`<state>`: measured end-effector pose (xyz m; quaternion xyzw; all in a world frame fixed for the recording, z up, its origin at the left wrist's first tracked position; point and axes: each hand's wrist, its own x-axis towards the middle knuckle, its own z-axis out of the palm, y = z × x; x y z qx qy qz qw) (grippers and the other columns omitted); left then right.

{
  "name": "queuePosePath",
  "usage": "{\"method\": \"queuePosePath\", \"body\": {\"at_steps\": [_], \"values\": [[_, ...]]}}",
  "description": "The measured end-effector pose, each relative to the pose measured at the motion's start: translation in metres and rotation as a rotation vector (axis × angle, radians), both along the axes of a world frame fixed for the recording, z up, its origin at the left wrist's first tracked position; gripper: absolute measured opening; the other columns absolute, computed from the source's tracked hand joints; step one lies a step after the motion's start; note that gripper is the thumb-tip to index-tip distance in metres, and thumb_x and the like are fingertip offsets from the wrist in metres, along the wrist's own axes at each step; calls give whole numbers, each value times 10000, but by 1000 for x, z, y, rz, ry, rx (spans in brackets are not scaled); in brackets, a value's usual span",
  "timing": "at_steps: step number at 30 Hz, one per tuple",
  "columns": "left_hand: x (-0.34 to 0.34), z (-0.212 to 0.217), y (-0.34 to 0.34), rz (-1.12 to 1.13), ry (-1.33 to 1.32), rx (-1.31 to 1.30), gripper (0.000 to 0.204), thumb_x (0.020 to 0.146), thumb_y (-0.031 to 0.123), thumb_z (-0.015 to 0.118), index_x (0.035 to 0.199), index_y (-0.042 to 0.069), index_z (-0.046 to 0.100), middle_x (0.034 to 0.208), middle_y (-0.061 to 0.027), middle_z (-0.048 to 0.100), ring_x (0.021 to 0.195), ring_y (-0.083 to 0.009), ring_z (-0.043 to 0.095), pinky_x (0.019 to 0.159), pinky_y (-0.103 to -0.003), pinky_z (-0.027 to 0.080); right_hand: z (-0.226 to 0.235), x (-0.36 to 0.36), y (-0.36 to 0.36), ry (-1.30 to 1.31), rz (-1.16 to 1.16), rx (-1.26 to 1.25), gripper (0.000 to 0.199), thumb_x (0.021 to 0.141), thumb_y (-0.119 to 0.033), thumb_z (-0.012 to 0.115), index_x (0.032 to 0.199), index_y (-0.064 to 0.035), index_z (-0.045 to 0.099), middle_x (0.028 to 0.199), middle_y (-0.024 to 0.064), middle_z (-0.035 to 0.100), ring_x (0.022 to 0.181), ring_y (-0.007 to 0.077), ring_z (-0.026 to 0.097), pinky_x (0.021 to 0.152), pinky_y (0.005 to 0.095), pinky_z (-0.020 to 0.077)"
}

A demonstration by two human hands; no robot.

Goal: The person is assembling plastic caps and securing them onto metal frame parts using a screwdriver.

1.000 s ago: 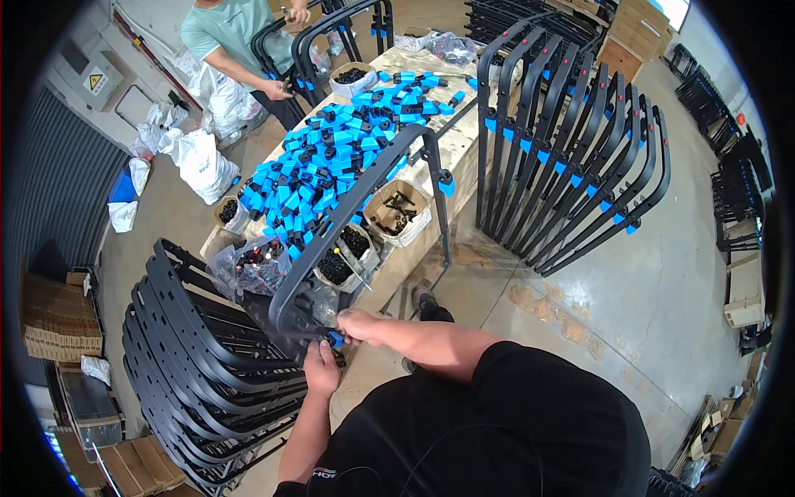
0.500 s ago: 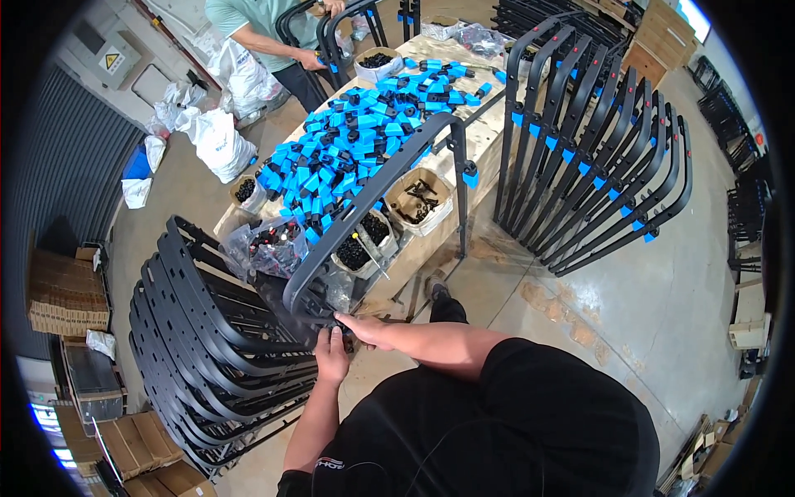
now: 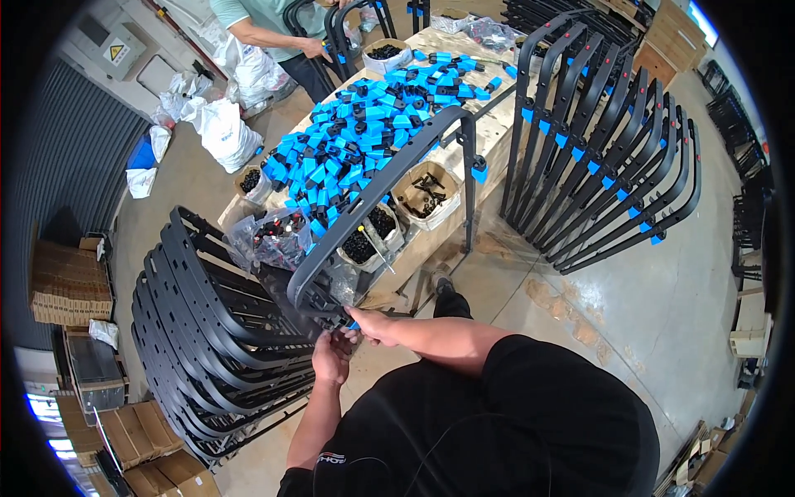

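A black tubular frame (image 3: 397, 168) with rounded corners leans over the near edge of the wooden table. At its near lower end, my right hand (image 3: 374, 326) grips a small blue-and-black plastic piece (image 3: 354, 325) against the tube. Just below it is my left hand (image 3: 331, 358), fingers curled up close to the same end; what they pinch is too small to make out. Another blue piece (image 3: 479, 171) sits on the frame's far upright. A large pile of such blue-and-black pieces (image 3: 352, 141) covers the table beyond.
Stacked black frames (image 3: 199, 331) stand at left; a row with blue pieces (image 3: 604, 141) stands at right. Boxes of black parts (image 3: 432, 217), a yellow-handled screwdriver (image 3: 362, 229) and a plastic bag (image 3: 269, 240) line the near table edge. A co-worker (image 3: 277, 33) handles frames at far left.
My left hand has dropped slightly and turned, its fingers opening a little from the tube. A blue piece now shows at my right fingers. The view has shifted slightly.
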<state>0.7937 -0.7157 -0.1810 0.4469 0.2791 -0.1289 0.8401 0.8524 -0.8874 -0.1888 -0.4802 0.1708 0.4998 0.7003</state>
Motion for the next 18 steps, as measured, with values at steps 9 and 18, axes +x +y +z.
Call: {"method": "queuePosePath", "body": {"at_steps": [9, 18], "values": [[-38, -24, 1, -373, 58, 56, 303, 1085, 299, 466, 1146, 18, 562, 1261, -189, 656, 1171, -307, 640, 983, -463, 509, -66, -30, -26, 212, -112, -85, 464, 957, -619, 506, 790, -187, 498, 629, -13, 358, 442, 118, 267, 434, 314, 232], [-52, -23, -2, -431, 163, 158, 313, 1089, 288, 458, 1159, -5, 542, 1209, -215, 681, 1082, -313, 673, 918, -426, 541, -7, 58, -16, 165, -316, 72, 630, 935, -762, 458, 700, -179, 415, 583, -52, 283, 448, 116, 236, 443, 303, 197]]}}
